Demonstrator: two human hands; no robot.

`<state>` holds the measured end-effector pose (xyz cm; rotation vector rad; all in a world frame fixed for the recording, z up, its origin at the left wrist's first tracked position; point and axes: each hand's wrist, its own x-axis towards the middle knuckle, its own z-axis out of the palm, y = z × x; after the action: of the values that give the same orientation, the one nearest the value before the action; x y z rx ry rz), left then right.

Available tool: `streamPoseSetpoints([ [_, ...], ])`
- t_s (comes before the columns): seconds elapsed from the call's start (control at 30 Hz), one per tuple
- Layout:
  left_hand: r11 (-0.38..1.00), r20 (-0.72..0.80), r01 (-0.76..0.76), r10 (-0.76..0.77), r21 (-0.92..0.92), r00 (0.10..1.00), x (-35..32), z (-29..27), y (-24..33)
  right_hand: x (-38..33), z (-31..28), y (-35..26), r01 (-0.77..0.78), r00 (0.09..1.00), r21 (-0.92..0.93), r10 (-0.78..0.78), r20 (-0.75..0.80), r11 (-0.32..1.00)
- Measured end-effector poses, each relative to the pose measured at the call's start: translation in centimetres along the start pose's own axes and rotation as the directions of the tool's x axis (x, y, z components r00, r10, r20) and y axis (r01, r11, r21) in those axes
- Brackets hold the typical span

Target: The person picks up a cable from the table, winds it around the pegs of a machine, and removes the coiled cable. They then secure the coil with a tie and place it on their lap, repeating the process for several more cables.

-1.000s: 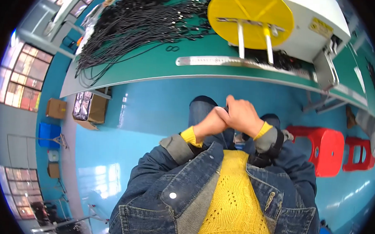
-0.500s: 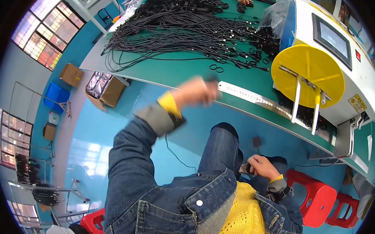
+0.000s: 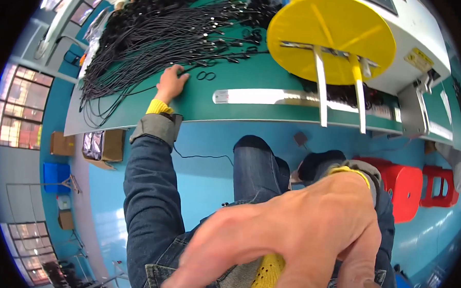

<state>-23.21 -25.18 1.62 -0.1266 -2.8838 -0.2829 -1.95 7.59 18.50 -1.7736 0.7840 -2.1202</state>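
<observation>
Reaching with your left hand [image 3: 170, 83], fingers spread flat and clamped on nothing, you're at the near edge of the black cord pile [image 3: 158, 33] on the green bench [image 3: 242, 106], right hand [image 3: 298, 239] open by the lens; cords look light, limp, tangle-prone, so pinch one near its end

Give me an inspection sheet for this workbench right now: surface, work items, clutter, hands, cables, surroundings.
Surface: green bench top, metal ruler strip along the front.
Work items: heap of black cords; two small black rings beside it.
Clutter: nothing seen beyond the cords.
Hands: left hand flat on the bench at the cords; right hand open, close to camera, empty.
Cables: thin black lead hanging below the bench.
Surroundings: yellow disc on a white machine; red stools; cardboard boxes; blue floor.
</observation>
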Motion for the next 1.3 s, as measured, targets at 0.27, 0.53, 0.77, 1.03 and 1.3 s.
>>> streamPoseSetpoints([
  [0.27, 0.925, -0.114, -0.036, -0.008, -0.377, 0.993, -0.2, -4.5, 2.3, -1.0, 2.7, -1.3, 0.147, 0.981, -0.110, -0.159, -0.115, 0.983],
  [0.53, 0.810, -0.257, -0.274, 0.158, -0.518, 0.953, -6.5, -13.0, 15.5, -3.3, 6.8, -4.7, 0.139, 0.966, -0.288, -0.194, -0.172, 0.948],
  [0.77, 0.698, -0.283, -0.410, 0.298, -0.588, 0.912, -13.6, -16.2, 25.1, -4.2, 8.2, -7.9, 0.093, 0.956, -0.508, -0.218, -0.193, 0.857],
  [1.03, 0.611, -0.261, -0.438, 0.360, -0.660, 0.896, -15.6, -16.6, 30.3, -9.1, 1.7, -11.5, -0.442, 0.847, -0.822, -0.470, -0.250, -0.360],
  [1.3, 0.684, 0.040, -0.290, 0.422, -0.669, 0.906, -12.1, -16.5, 33.7, -11.7, -2.3, -10.1, -0.385, 0.920, -0.679, -0.321, -0.226, -0.625],
])
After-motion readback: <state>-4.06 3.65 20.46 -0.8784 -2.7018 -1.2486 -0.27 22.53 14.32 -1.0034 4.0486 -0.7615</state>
